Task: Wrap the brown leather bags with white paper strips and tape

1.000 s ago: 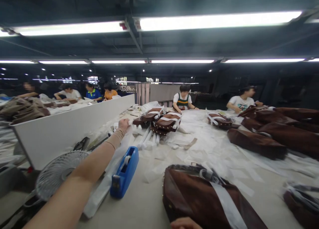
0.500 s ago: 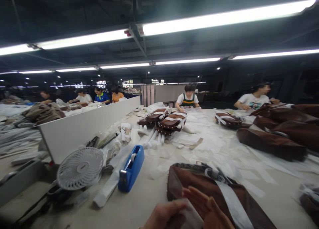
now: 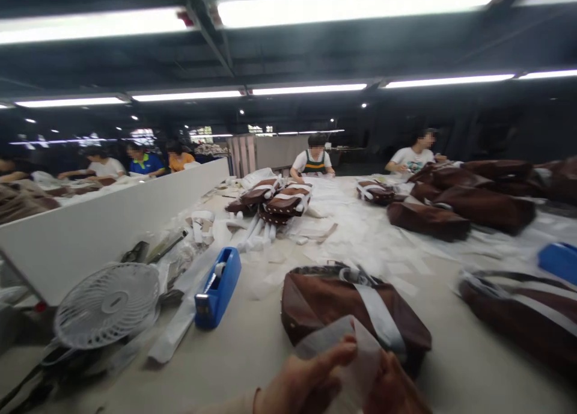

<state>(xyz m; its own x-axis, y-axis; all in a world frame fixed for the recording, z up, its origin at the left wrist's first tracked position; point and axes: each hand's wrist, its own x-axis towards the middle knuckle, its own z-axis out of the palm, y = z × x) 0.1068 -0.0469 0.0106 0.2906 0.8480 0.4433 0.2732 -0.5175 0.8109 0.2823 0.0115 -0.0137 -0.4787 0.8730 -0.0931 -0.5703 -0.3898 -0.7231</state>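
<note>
A thin, translucent white sheet [image 3: 329, 337] is stretched between my two hands in front of a brown bag. My left hand [image 3: 306, 375] pinches its near left part, thumb on top. At the right side of the sheet, the fingers of my right hand [image 3: 393, 385] are closed around it, partly blurred. The brown bag [image 3: 324, 294] lies on the table just beyond my hands, with a white strip [image 3: 381, 318] wrapped over it and pale cord or strap ends at its top. The sheet and my hands cover its near side.
A blue tape dispenser [image 3: 219, 288] and a white fan [image 3: 110, 303] stand to the left, beside a low white partition [image 3: 135, 203]. Brown bags [image 3: 288, 199] are stacked farther back; another wrapped bag [image 3: 518, 312] lies right. Co-workers sit across the table, one in a striped apron [image 3: 314, 161].
My view has turned right and tilted down, bringing the right-hand wrapped bag into fuller view. My right hand, spread before, has closed on the sheet, which now stands up between both hands.
</note>
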